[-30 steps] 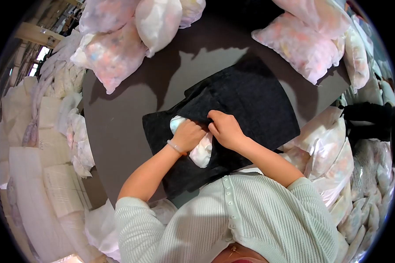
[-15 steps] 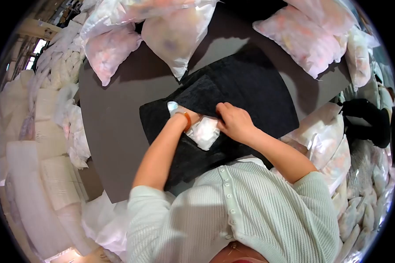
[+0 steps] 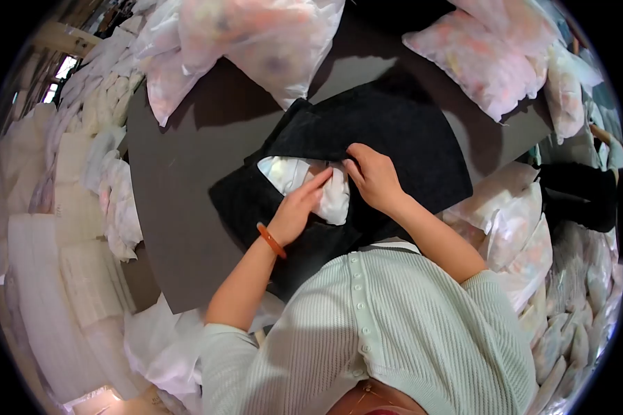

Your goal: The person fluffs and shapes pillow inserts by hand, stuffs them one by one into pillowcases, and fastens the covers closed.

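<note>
A black fabric cover lies across the grey table, with an opening near its middle. Inside the opening shows a white, faintly patterned bag. My left hand, with an orange bracelet at the wrist, rests on this bag, its fingers stretched out and pointing up to the right. Pinched at the upper right edge of the opening is the black fabric, between the fingers and thumb of my right hand.
Stuffed translucent bags hang over the far left edge of the grey table; more bags are at the far right. White wrapped packs line the left side. Filled bags are piled at the right.
My left hand has come out from under the black fabric and now lies on the white bag. More of the white bag shows. The hanging bags at the upper left have shifted.
</note>
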`<state>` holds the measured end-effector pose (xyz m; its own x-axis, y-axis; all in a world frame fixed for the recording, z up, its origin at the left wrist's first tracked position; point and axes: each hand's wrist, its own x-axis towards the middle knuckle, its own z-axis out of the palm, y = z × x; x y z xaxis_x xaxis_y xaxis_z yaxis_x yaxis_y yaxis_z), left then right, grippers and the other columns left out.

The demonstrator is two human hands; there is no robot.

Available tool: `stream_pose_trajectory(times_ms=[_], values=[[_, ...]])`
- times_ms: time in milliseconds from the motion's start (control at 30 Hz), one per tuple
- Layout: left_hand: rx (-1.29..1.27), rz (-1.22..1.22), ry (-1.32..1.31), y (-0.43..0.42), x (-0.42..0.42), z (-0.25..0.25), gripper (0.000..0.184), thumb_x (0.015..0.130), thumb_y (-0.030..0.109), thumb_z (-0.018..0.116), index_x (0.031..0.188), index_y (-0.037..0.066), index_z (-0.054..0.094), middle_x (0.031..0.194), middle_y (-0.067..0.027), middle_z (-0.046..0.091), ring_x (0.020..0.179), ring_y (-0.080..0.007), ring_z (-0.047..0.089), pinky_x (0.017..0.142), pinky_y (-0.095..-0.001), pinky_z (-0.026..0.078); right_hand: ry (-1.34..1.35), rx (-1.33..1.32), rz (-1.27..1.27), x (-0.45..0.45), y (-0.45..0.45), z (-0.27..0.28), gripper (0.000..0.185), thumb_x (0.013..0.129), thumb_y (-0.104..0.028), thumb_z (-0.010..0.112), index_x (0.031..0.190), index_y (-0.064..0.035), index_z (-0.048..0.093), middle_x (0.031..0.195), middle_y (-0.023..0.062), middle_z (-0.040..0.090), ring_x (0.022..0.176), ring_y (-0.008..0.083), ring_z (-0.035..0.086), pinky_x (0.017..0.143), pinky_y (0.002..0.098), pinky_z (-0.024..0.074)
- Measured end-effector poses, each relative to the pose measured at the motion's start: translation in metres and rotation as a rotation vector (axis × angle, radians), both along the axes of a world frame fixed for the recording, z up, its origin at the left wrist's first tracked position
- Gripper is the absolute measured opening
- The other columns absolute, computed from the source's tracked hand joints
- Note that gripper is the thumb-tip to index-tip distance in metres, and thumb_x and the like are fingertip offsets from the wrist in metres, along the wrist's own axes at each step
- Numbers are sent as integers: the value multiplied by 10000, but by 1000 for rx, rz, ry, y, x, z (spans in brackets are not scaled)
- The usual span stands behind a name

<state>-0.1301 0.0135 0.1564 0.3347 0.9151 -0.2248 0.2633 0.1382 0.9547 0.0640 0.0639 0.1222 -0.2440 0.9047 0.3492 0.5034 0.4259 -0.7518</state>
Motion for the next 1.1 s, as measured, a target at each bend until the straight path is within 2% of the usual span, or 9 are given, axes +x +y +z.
stream_pose_trajectory(times_ms=[133,167,233,433,467,533,700,1000,1100], values=[[-24,-408,563,33,19,-26,370,913,98,441,1257,4,538,1284,-182,548,1203,-291,507,1016,-347,368,90,42,115,-19,11,12,142,857,-127,593,866,-2,525,807,178,542,750,390,555,624,418,444],[312,-595,906,32,31,-40,304,915,109,436,1160,14,589,1177,-191,595,1121,-313,544,960,-382,397,138,76,149,-29,8,11,149,852,-129,598,847,-3,518,788,181,531,732,392,550,610,419,439],[226,-363,817,19,41,-52,319,916,130,454,1193,30,578,1183,-187,596,1125,-305,546,959,-391,398,173,81,190,-41,-2,11,167,843,-133,607,815,-3,505,757,182,516,702,394,542,588,423,430],[242,-630,1050,23,51,-55,327,906,206,450,1139,28,594,1184,-190,589,1150,-315,529,971,-391,402,37,76,280,-22,-1,4,168,828,-160,606,806,-36,496,752,141,534,690,354,562,571,426,444],[251,-661,1044,33,45,-58,327,906,206,450,1139,28,594,1184,-190,589,1150,-315,529,971,-391,402,36,68,250,-18,1,4,168,828,-160,606,806,-36,496,752,141,534,690,354,562,571,426,444],[-205,-667,614,57,10,-63,351,930,198,492,1260,86,533,1284,-159,535,1201,-266,498,1014,-374,370,-35,123,175,-18,0,4,154,809,-162,614,807,-52,506,752,112,543,693,325,582,560,407,464],[207,-693,761,57,12,-79,366,921,189,514,1269,78,531,1311,-152,521,1238,-258,468,1031,-372,359,36,258,249,-44,4,-6,161,797,-179,617,773,-67,504,737,75,533,663,255,598,555,353,487],[366,-589,702,25,41,-107,383,903,173,537,1271,69,532,1318,-155,519,1251,-265,457,1032,-371,361,91,151,202,-32,-15,-30,134,786,-182,620,779,-77,537,739,69,546,683,256,610,569,366,497],[296,-572,487,24,34,-101,389,896,168,545,1271,66,532,1320,-156,519,1255,-267,454,1033,-370,362,-117,-39,19,-16,-11,-24,134,774,-186,614,834,-78,562,808,104,586,715,290,628,607,397,506]])
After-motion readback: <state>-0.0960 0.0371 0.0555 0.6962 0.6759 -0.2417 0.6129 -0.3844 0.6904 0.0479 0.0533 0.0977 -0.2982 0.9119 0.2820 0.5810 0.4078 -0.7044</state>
